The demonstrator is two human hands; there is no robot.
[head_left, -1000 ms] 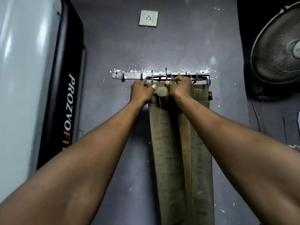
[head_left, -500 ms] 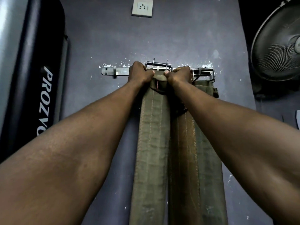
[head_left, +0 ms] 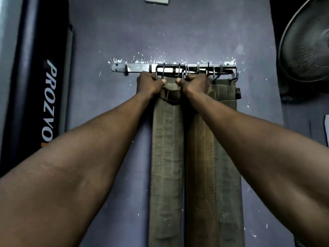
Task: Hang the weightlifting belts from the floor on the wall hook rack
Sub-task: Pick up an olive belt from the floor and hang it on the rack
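Note:
A metal wall hook rack [head_left: 137,67] is screwed to the grey wall. An olive weightlifting belt [head_left: 167,157] hangs straight down from its metal buckle [head_left: 161,68], which sits at the rack's hooks. My left hand [head_left: 149,84] and my right hand [head_left: 195,83] both grip the top end of this belt, one on each side, just under the rack. A second olive belt [head_left: 224,175] hangs on the hooks to the right, partly behind my right arm.
A black and grey gym machine [head_left: 35,86] marked PROZVO stands close on the left. A standing fan [head_left: 306,47] is at the right. A white wall socket [head_left: 156,0] sits above the rack. Bare hooks show at the rack's left end.
The belt's buckle has come down from above the rack onto the hooks. Both hands have lowered slightly and kept their grip. The camera has tilted down a little.

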